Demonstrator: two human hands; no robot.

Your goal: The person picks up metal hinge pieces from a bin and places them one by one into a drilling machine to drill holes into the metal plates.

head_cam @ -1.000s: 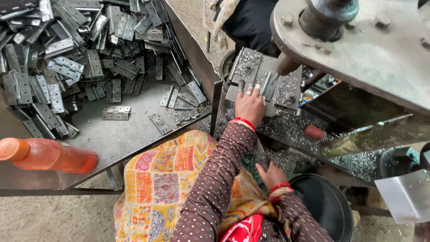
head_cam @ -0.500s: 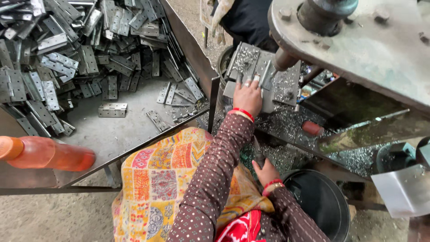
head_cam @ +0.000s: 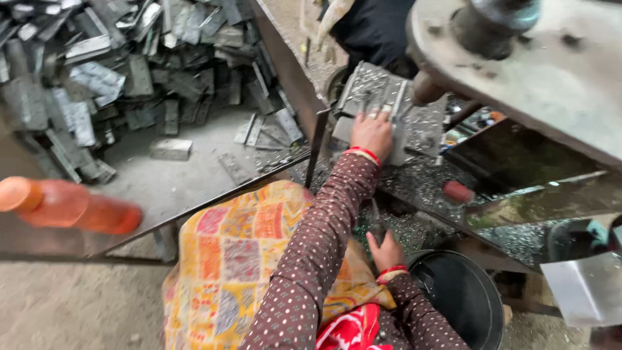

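Metal shavings litter the press bed [head_cam: 427, 185] where the left hand [head_cam: 372, 133] lies flat, fingers spread, on a grey plate [head_cam: 363, 97], likely stiff, heavy and sharp-edged, best gripped by its long sides, while the right hand [head_cam: 385, 249] hangs loosely curled, apparently empty, above the bucket [head_cam: 463, 298].

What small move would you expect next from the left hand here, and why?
Probably closing the left hand on one metal plate of the stack it rests on: the fingers lie flat on the plates with nothing gripped, while the right hand waits low by the black bucket.
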